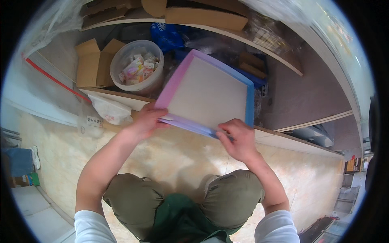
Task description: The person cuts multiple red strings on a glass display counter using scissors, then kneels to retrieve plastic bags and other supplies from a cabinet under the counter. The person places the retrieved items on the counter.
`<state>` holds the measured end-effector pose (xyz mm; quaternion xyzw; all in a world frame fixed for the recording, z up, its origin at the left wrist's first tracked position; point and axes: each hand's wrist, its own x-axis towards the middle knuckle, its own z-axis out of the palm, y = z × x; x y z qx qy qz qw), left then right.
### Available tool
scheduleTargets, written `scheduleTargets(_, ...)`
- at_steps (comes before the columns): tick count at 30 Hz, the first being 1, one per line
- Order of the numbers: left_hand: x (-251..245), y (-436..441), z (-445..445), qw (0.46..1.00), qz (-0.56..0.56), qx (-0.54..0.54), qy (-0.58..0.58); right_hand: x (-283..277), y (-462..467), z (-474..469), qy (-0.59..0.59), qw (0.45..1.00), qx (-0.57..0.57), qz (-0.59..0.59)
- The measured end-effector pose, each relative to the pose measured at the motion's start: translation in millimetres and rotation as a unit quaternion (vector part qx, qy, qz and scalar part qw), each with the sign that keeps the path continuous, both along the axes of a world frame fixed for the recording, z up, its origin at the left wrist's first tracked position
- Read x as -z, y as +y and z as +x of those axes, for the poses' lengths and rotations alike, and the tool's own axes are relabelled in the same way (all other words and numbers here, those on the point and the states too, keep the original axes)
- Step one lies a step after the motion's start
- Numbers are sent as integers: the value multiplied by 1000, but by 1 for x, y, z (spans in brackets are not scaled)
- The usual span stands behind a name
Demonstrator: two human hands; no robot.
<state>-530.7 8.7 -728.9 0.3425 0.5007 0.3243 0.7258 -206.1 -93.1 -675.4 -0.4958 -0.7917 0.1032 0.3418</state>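
Both hands hold a shallow cardboard box tray (209, 91) with a pale grey inside and pink, lilac and blue walls. My left hand (149, 120) grips its near left corner, thumb on the wall and fingers beneath. At the near right side, my right hand (238, 138) pinches the near wall close to the corner. The tray is tilted, its far part over the lower shelf of a cabinet. Nothing lies inside it. Just beyond my left hand stands a translucent plastic bucket (114, 71) with several small printed packets (136, 70) in it.
An open brown carton (88, 66) stands left of the bucket. Behind is a blue plastic bag (165, 36). Flattened cardboard (206, 18) lies on the upper shelf (264, 45). A white plastic bag (109, 107) hangs at the shelf edge. Another person's leg (18, 161) shows at far left.
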Motion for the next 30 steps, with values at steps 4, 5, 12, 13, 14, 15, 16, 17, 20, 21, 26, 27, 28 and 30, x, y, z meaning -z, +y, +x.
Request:
scheduleTargets(4,-9,-16,-38,1000,-11,-11,1,12,-8,32,115,975,190,-12)
scheduleTargets(5,-12,-22,-45,1000,-8,-17,18,16,-10,39,157,956,245,-26)
scheduleTargets(12,-16,-41,-69,998,56,-22,-4,45,-27,42,356,879,221,-226)
scheduleTargets(13,-14,-41,-71,998,62,-11,-7,49,-27,39,400,864,183,-244)
scheduleTargets(14,-12,-40,-73,998,68,0,-12,52,-28,38,442,848,136,-259)
scheduleTargets(15,-9,-39,-74,997,76,14,-20,55,-27,39,417,855,158,-264)
scheduleTargets(16,-5,-38,-75,998,68,17,-8,58,-25,41,392,864,171,-267)
scheduleTargets(17,-1,-37,-75,998,63,22,-1,60,-24,44,354,868,207,-279)
scheduleTargets(20,8,-34,-76,993,69,77,58,64,-21,49,387,854,211,-276)
scheduleTargets(21,9,-33,-76,988,60,98,100,64,-22,49,380,851,211,-296)
scheduleTargets(26,-1,-36,-84,985,67,73,143,61,-27,36,363,824,161,-404)
scheduleTargets(27,-4,-36,-87,987,63,55,137,60,-28,33,371,811,141,-430)
scheduleTargets(28,-7,-36,-91,985,68,49,154,59,-27,33,378,807,121,-438)
scheduleTargets(30,-14,-32,-101,980,86,35,179,58,-24,33,388,799,66,-455)
